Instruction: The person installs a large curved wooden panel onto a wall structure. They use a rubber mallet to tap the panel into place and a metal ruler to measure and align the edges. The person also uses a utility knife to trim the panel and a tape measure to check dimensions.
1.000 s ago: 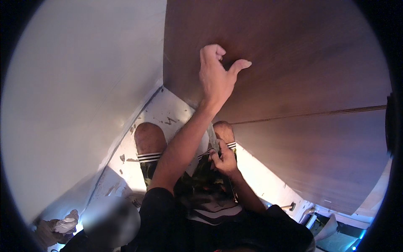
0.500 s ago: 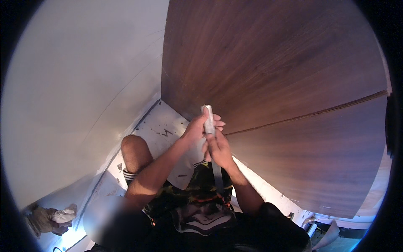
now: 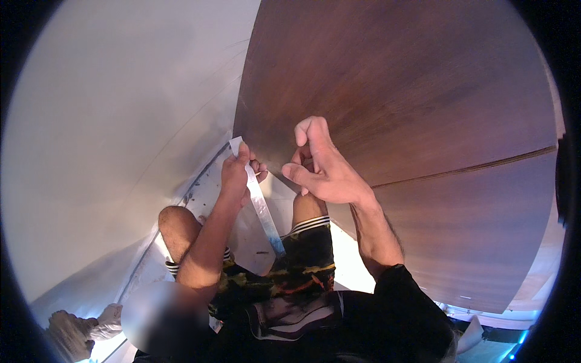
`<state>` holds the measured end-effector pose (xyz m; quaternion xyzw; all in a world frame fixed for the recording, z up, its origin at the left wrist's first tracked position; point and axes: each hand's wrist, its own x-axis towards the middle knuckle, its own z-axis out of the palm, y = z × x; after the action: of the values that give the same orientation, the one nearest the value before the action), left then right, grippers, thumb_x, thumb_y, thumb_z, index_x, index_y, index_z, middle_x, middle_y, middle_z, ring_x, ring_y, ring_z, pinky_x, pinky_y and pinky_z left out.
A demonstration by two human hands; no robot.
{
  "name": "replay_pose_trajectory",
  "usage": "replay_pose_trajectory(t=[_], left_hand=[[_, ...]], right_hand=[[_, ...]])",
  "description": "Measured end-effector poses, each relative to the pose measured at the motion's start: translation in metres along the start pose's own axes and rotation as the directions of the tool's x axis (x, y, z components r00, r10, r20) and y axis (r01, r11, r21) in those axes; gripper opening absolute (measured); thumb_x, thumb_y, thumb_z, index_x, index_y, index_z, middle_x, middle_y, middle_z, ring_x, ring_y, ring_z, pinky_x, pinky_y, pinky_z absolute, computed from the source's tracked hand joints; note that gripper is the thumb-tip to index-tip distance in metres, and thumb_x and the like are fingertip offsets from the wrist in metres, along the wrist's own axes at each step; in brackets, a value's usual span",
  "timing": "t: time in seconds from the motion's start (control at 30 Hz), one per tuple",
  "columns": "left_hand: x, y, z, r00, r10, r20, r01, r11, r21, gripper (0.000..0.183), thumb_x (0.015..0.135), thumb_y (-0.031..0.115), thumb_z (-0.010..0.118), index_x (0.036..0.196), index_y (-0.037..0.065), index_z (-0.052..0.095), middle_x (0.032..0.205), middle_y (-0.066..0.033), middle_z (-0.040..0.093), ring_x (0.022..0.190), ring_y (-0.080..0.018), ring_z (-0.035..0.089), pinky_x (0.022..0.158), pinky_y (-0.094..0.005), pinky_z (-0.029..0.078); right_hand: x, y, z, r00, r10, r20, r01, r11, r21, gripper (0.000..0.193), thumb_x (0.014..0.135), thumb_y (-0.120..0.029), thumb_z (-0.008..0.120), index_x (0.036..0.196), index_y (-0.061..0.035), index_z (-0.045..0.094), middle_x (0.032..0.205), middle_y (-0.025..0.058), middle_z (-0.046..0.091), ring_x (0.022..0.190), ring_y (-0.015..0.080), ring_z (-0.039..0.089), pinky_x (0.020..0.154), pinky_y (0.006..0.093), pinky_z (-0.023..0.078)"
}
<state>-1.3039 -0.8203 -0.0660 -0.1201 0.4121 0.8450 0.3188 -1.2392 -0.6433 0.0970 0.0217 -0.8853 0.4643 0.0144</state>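
Got a shiny pale strip (image 3: 261, 212) in the left hand (image 3: 239, 172), clamped between thumb and fingers near its upper end. Can see a short tip past the thumb, the long part slanting down to the dark patterned shorts (image 3: 305, 257); can't tell if touching them. Holding the right hand (image 3: 330, 166) right of the strip, apart from it, index hooked, thumb well off the index tip; can't make out the fingers behind. Seated or squatting between a white panel (image 3: 121, 121) and a brown wood-grain panel (image 3: 399, 91).
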Motion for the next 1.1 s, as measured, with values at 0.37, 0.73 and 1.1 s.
replay_pose_trajectory(t=[0.37, 0.73, 1.1], left_hand=[[-0.002, 0.015, 0.002, 1.000, 0.014, -0.022, -0.013, 0.999, 0.039, 0.044, 0.108, 0.049, 0.056, 0.094, 0.008, 0.058, 0.075, -0.0020, 0.058, 0.074, -0.0182, 0.068, 0.071, -0.0359, 0.061], [0.002, 0.018, 0.000, 0.999, 0.042, -0.027, -0.041, 0.999, 0.027, 0.043, 0.108, 0.050, 0.055, 0.095, 0.008, 0.058, 0.075, -0.0018, 0.058, 0.076, -0.0174, 0.069, 0.072, -0.0350, 0.061], [0.008, 0.022, 0.004, 0.996, 0.064, -0.057, -0.065, 0.998, -0.010, 0.041, 0.107, 0.047, 0.058, 0.094, 0.007, 0.058, 0.076, -0.0027, 0.059, 0.073, -0.0177, 0.068, 0.068, -0.0332, 0.061]], right_hand=[[0.025, -0.003, 0.008, 0.999, 0.036, -0.011, -0.032, 0.975, 0.221, 0.053, 0.087, 0.006, 0.067, 0.120, -0.0060, 0.028, 0.115, 0.0105, 0.029, 0.099, 0.0217, 0.067, 0.068, 0.0305, 0.063], [0.031, 0.012, 0.013, 0.980, 0.112, -0.162, -0.054, 0.945, 0.323, 0.048, 0.090, -0.002, 0.069, 0.120, -0.0037, 0.032, 0.120, 0.0139, 0.028, 0.087, 0.0201, 0.065, 0.064, 0.0319, 0.057], [0.029, 0.014, 0.021, 0.980, 0.013, -0.200, 0.000, 0.998, 0.068, 0.051, 0.092, -0.007, 0.073, 0.128, -0.0041, 0.037, 0.126, 0.0128, 0.030, 0.110, 0.0247, 0.064, 0.071, 0.0309, 0.056]])
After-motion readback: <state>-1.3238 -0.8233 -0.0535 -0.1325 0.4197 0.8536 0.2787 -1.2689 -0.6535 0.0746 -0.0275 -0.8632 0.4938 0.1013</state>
